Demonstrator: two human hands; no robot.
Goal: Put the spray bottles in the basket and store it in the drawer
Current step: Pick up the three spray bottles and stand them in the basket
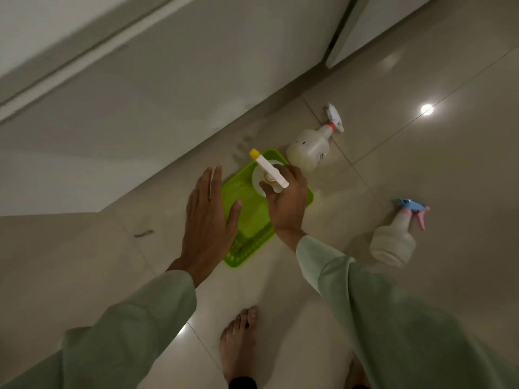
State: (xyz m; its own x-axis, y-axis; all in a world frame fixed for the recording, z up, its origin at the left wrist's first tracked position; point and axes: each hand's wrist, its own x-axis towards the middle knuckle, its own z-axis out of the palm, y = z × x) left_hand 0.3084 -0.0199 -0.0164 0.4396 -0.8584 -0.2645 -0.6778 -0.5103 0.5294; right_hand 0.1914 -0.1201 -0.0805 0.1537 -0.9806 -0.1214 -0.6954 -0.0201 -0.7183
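Note:
A bright green plastic basket sits on the tiled floor below me. My right hand grips a white spray bottle with a yellow nozzle upright over the basket's far end. My left hand hovers flat and open over the basket's left rim, holding nothing. A white spray bottle with a red collar lies on the floor just beyond the basket. Another pale bottle with a blue and pink trigger lies farther right. No drawer opening can be made out.
Pale cabinet fronts run along the far side of the floor, with a dark gap between two panels. My bare foot stands on the glossy tiles near the bottom. A ceiling light reflects on the floor at the right.

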